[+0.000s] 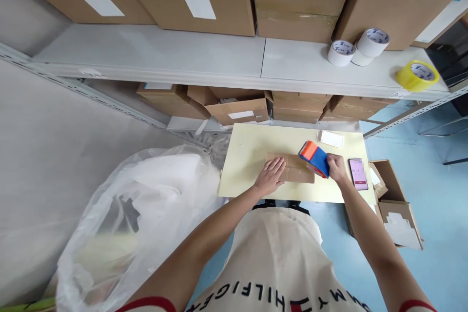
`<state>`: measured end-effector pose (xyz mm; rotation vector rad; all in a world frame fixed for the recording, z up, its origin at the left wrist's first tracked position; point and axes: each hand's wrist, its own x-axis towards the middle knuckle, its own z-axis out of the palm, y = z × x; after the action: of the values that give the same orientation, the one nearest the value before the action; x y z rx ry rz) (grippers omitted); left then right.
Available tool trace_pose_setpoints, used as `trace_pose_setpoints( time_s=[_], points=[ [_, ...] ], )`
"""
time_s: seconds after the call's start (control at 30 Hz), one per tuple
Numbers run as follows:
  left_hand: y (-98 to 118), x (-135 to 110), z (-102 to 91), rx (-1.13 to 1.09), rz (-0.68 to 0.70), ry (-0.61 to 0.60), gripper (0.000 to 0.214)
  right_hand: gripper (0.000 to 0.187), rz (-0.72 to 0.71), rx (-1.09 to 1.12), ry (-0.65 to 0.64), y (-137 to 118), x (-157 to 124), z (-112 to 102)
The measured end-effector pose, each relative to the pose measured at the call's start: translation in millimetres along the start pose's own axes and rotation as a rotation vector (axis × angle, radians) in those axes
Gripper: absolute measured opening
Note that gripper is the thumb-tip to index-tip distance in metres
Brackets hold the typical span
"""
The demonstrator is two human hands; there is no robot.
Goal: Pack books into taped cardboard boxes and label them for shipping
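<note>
A small flat cardboard box (298, 168) lies on a pale yellow table (248, 156). My left hand (270, 175) rests flat on the box's left end with fingers spread. My right hand (336, 168) is closed round the handle of an orange and blue tape dispenser (314, 158), which sits on the box's right end. A strip of clear tape shows along the top of the box.
A phone (358, 173) and a white label (331, 139) lie on the table's right part. White tape rolls (341, 52) and a yellow roll (417, 74) sit on the shelf (183, 53) above. A large plastic bag (139, 214) stands left; open cartons (397, 209) lie right.
</note>
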<state>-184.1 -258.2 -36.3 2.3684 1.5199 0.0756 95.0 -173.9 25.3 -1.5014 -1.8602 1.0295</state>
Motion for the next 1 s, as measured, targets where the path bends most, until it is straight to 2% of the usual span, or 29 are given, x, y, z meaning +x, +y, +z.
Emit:
trace_pose_setpoints(
  time_s=[0.1, 0.17, 0.23, 0.3, 0.4, 0.47, 0.53, 0.63, 0.73, 0.87, 1.0],
  points=[
    [3.9, -2.2, -1.6, -0.069, 0.004, 0.016, 0.075, 0.041, -0.036, -0.046, -0.158, -24.3, 23.4, 20.1],
    [5.2, -1.3, -6.2, -0.169, -0.007, 0.043, 0.074, 0.045, -0.059, -0.076, -0.207, -31.8, 31.5, 28.0],
    [6.0, 1.4, -12.9, -0.336, -0.052, 0.088, 0.062, 0.047, -0.094, -0.111, -0.242, -35.2, 34.3, 29.6],
    [6.3, 5.6, -20.8, -0.585, -0.156, 0.15, 0.049, 0.05, -0.118, -0.143, -0.267, -36.3, 34.1, 27.3],
    [6.6, 14.6, -33.6, -1.082, -0.348, 0.247, 0.057, 0.054, -0.116, -0.171, -0.282, -35.3, 32.3, 23.2],
    [7.3, 21.8, -41.6, -1.368, -0.424, 0.232, 0.054, 0.057, -0.109, -0.178, -0.282, -34.3, 31.3, 22.5],
    [8.7, 28.6, -48.1, -1.489, -0.464, 0.171, 0.043, 0.059, -0.114, -0.191, -0.285, -34.8, 30.7, 23.4],
    [9.8, 33.8, -52.9, -1.392, -0.498, 0.162, 0.024, 0.06, -0.111, -0.218, -0.287, -39.7, 30.4, 24.3],
    [0.9, 26.6, -51.0, -1.261, -0.563, 0.2, 0.021, 0.059, -0.104, -0.283, -0.321, -45.9, 30.6, 18.9],
    [-33.7, 1.6, -41.2, -1.16, -0.719, 0.21, 0.022, 0.059, -0.126, -0.494, -0.37, -47.6, 32.4, 6.1],
    [-61.8, -11.5, -27.4, -1.051, -0.775, 0.196, 0.027, 0.06, -0.093, -0.687, -0.372, -46.0, 34.3, 6.3]
  ],
)
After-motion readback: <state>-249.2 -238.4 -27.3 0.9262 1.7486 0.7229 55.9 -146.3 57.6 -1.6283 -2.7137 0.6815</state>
